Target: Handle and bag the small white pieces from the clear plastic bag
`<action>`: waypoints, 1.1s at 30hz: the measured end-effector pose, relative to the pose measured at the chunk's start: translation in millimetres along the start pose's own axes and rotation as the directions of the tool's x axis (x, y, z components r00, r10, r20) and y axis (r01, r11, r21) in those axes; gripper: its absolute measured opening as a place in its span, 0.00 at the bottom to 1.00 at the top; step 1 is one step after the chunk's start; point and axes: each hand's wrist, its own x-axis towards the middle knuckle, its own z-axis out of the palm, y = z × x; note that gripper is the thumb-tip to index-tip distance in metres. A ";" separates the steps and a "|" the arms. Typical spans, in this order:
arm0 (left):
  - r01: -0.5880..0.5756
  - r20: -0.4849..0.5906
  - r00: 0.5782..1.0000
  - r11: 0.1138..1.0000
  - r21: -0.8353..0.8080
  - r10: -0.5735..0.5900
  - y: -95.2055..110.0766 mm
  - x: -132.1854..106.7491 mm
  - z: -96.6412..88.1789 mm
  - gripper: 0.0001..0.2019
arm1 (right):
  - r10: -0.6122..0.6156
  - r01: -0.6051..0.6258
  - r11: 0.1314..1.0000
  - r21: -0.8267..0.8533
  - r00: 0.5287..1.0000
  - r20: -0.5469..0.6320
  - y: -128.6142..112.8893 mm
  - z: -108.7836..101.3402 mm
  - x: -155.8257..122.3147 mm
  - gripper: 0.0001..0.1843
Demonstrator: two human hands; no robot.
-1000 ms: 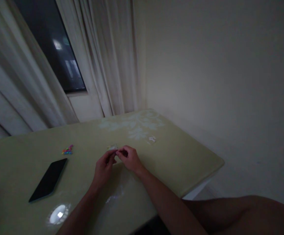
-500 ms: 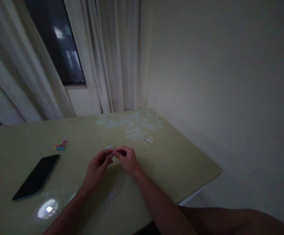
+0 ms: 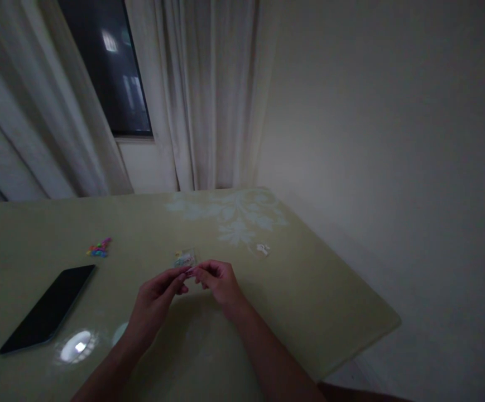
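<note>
Both my hands are closed in a pinch, close together above the middle of the table. Between the fingertips of my left hand (image 3: 161, 290) and my right hand (image 3: 219, 282) runs a small, thin, pale pinkish item (image 3: 191, 272), too small and dim to name. Just beyond the fingers lies a small clear packet (image 3: 186, 257) with pale and yellowish bits inside. Farther right on the table rests a small white piece (image 3: 263, 249).
A black tablet (image 3: 49, 310) lies at the left, with a little pile of colourful small pieces (image 3: 99, 247) behind it. The glossy table (image 3: 309, 301) ends at a rounded corner on the right, near the wall. Curtains (image 3: 212, 100) hang behind.
My hands have drawn slightly apart, and the pale item now shows between the fingertips. More of the clear packet is visible. The whole view has shifted a little.
</note>
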 end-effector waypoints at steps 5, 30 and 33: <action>-0.061 -0.038 0.997 0.993 0.102 0.065 -11.5 1.5 -4.1 0.20 | 0.046 -0.043 0.998 0.056 0.997 -0.061 3.2 -8.1 4.1 0.18; -0.403 0.269 0.915 0.648 0.646 0.301 -37.8 1.4 -11.7 0.12 | 0.107 -0.069 0.969 0.237 0.982 -0.153 2.8 -14.7 5.8 0.22; -0.421 0.309 0.907 0.663 0.619 0.286 -30.7 -2.7 -5.6 0.11 | 0.103 -0.055 0.966 0.251 0.978 -0.184 4.1 -16.7 7.5 0.21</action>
